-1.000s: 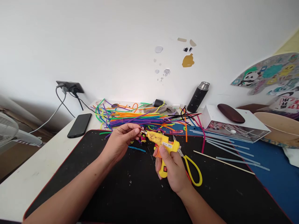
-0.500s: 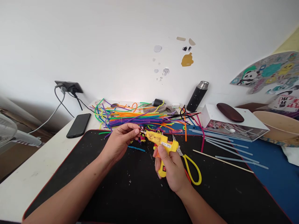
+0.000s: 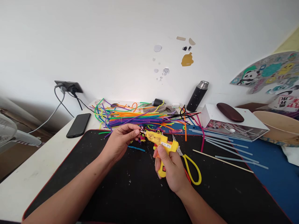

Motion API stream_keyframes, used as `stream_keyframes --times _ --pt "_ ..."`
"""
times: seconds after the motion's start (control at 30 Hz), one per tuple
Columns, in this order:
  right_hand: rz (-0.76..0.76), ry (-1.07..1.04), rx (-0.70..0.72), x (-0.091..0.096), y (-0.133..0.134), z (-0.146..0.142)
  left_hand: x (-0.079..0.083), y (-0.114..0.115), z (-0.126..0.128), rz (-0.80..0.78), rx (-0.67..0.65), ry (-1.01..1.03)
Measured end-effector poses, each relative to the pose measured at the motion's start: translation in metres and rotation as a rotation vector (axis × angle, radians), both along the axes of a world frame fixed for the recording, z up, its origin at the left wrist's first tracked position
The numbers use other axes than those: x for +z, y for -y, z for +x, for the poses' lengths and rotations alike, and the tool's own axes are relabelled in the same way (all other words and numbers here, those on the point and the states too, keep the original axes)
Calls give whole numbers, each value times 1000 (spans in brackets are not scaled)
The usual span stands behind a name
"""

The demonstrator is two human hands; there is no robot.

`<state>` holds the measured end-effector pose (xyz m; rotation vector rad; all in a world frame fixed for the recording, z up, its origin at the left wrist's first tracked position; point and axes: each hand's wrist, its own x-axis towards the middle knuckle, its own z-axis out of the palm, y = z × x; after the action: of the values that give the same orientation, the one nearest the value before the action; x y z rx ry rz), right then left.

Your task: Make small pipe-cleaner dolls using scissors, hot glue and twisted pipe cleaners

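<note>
My right hand (image 3: 170, 166) is wrapped round the grip of a yellow hot glue gun (image 3: 155, 139), its metal nozzle pointing left. The nozzle tip meets the fingertips of my left hand (image 3: 123, 137), which are pinched together. Whatever small piece they pinch is mostly hidden behind the fingers and too small to name. Just behind the nozzle are small colourful figures (image 3: 142, 136) on the black mat, partly covered by the gun. A short blue twisted pipe cleaner (image 3: 136, 148) lies below them. Scissors (image 3: 192, 171) with yellow and orange handles lie beside my right hand, partly hidden by it.
A heap of coloured pipe cleaners (image 3: 137, 119) stretches along the back. On the right lie clear glue sticks (image 3: 238, 151), a wooden stick (image 3: 221, 161) and a white box (image 3: 235, 126). A black flask (image 3: 197, 97) stands by the wall; a phone (image 3: 78, 125) lies left.
</note>
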<state>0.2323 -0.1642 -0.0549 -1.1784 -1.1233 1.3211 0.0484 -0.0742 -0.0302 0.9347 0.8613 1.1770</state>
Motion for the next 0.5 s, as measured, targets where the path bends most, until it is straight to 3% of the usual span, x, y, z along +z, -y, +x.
stream_keyframes --times 0.5 --pt "-21 18 -15 3 1 -1 -1 0 0 -4 -17 1"
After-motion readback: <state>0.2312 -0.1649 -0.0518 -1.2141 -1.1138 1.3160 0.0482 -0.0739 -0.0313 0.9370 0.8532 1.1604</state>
